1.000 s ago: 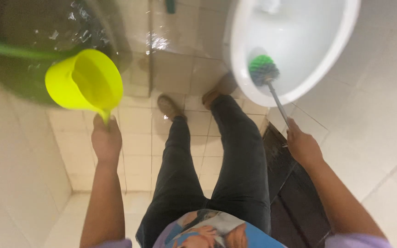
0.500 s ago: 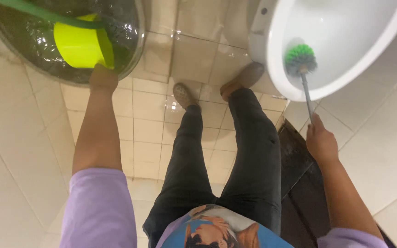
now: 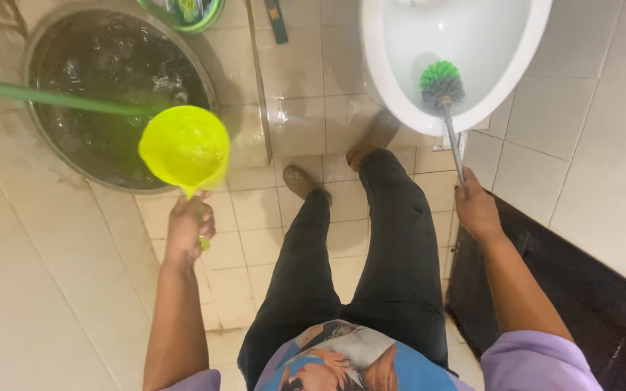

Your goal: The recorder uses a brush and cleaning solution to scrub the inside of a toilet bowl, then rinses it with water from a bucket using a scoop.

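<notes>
- Left hand point(image 3: 190, 228): fingers clamped round the handle of the yellow scoop point(image 3: 184, 148), its bowl above the fist, over the water tub's point(image 3: 52, 156) near rim.
- Right hand point(image 3: 476, 210): fingers closed on the toilet brush point(image 3: 443, 94) handle, bristles inside the white bowl point(image 3: 523, 51).

1. You have no sign and no screen in front of you.
2. At the top edge, just beyond the water tub point(image 3: 52, 156), sits a round green-rimmed container point(image 3: 182, 13). It holds what look like small colourful packets, too cut off for you to tell apart.
3. Nothing else carries a label.
</notes>
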